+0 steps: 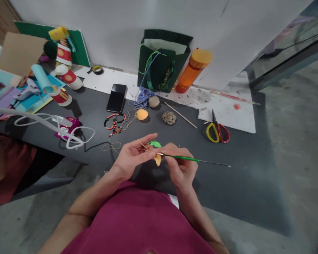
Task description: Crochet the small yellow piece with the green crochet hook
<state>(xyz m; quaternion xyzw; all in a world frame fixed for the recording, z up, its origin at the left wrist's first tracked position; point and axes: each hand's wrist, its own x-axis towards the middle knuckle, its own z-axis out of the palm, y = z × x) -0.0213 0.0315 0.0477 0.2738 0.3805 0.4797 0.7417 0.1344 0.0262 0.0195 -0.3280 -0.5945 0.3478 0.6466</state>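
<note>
My left hand [132, 154] pinches a small yellow crochet piece [158, 159], and a strand of yellow yarn runs over its raised index finger. My right hand [182, 165] grips a crochet hook [185, 158] with a green handle, its tip meeting the yellow piece between both hands. The hook's far metal end points right. Just beyond my fingers lies a bright green crocheted piece [155, 144], partly hidden. A ball of yellow yarn [142, 114] sits on the dark table, its thin strand trailing loosely to the left.
Scissors [217, 132] and a wooden stick [180, 115] lie right of centre. Farther back stand a dark green paper bag [161, 63] and an orange bottle [192, 70]. A phone [116, 98], beaded bracelets [113, 121] and a white cable [76, 141] are on the left.
</note>
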